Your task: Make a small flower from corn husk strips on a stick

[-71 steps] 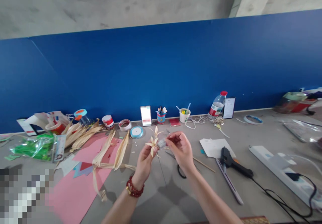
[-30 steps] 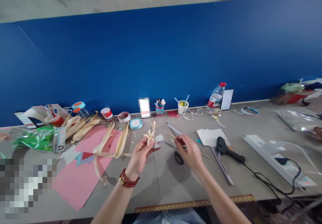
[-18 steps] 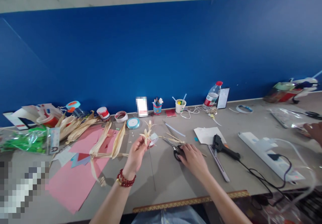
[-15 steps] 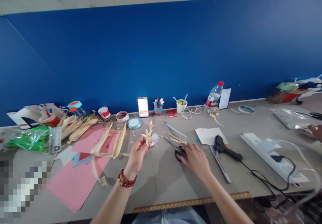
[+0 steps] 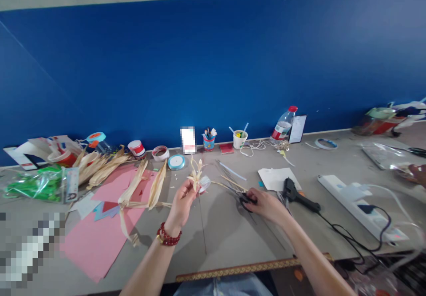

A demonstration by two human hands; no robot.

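A small flower of pale dried husk point(image 5: 195, 177) on a thin wire stem is pinched in my left hand point(image 5: 185, 197), a red bead bracelet on that wrist. Beside the flower is a whitish round piece point(image 5: 204, 183). My right hand point(image 5: 262, 203) has its fingers closed on the black handles of the scissors point(image 5: 246, 199), whose blades point to the upper left over thin husk strips and wires. More husk strips point(image 5: 158, 185) lie left of my left hand on pink paper point(image 5: 96, 242).
Right of my right hand are a black glue gun point(image 5: 299, 195), white paper point(image 5: 278, 178) and a white power strip point(image 5: 359, 211) with cables. Along the blue partition stand a bottle point(image 5: 282, 127), cups and tape rolls. Another person's hand point(image 5: 418, 172) shows at the right edge.
My right hand has taken hold of the scissors' handles and shifted slightly right, the scissors moving with it. My left hand keeps the flower in nearly the same place.
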